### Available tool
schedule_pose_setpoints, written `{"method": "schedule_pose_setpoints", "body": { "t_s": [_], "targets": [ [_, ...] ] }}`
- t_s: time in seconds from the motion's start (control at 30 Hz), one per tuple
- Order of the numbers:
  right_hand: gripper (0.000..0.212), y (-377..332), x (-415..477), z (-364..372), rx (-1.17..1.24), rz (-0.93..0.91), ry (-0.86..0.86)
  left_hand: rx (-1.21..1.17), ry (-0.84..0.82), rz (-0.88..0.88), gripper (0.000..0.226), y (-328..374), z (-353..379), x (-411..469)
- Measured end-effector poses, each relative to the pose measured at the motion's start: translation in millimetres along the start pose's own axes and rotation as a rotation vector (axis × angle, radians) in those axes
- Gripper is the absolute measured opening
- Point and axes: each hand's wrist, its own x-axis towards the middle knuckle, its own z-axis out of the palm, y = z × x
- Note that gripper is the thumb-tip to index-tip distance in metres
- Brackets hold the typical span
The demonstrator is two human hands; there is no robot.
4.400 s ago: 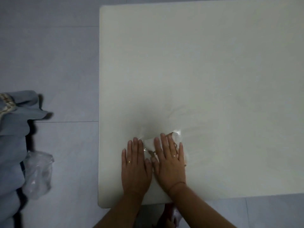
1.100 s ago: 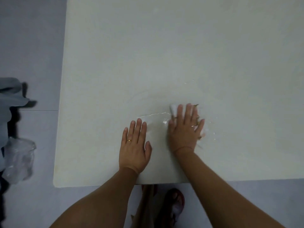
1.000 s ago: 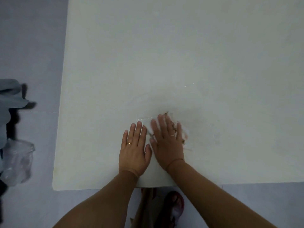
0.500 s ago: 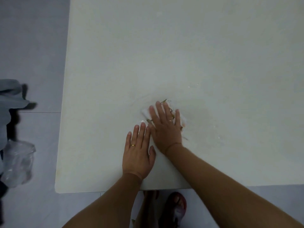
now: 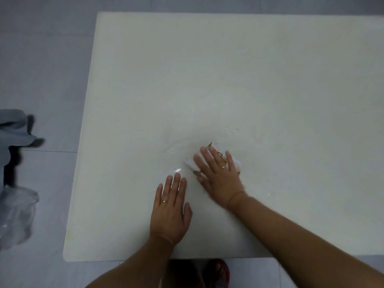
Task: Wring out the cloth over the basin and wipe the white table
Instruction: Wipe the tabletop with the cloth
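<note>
A small wet white cloth [image 5: 189,162] with brown-yellow marks lies flat on the white table [image 5: 228,80], mostly hidden under my right hand [image 5: 220,175]. That hand presses on it with straight, spread fingers. My left hand [image 5: 170,210] rests flat on the bare tabletop just to the left and nearer the front edge, holding nothing. Thin wet streaks glint on the table around the cloth. No basin is in view.
The table's left edge and front edge border grey floor tiles. At the far left on the floor are a grey piece of fabric [image 5: 12,129] and a clear plastic bag [image 5: 16,215]. A foot in a red sandal [image 5: 218,273] shows below the table's front edge.
My right hand has slid the cloth back and forth across the table, now a little farther out and to the right. The left hand has stayed flat in place.
</note>
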Motion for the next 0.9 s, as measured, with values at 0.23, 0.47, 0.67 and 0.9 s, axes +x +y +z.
{"method": "schedule_pose_setpoints", "body": {
  "t_s": [0.23,0.47,0.67,0.9],
  "targets": [
    [0.057,20.9,39.6,-2.7,0.169,0.684,0.123,-0.028,-0.017,-0.007,0.065,-1.6,4.5,0.8],
    [0.054,29.9,42.8,-7.0,0.033,-0.015,0.013,-0.036,-0.038,-0.015,0.067,-3.8,4.9,-0.1],
    [0.056,29.2,72.4,-11.5,0.206,0.626,0.089,-0.044,-0.043,-0.023,0.069,-2.1,2.3,1.4],
    [0.054,39.3,60.2,-13.6,0.015,-0.148,-0.031,-0.012,-0.02,-0.007,0.066,-4.1,6.0,0.7]
  ]
}}
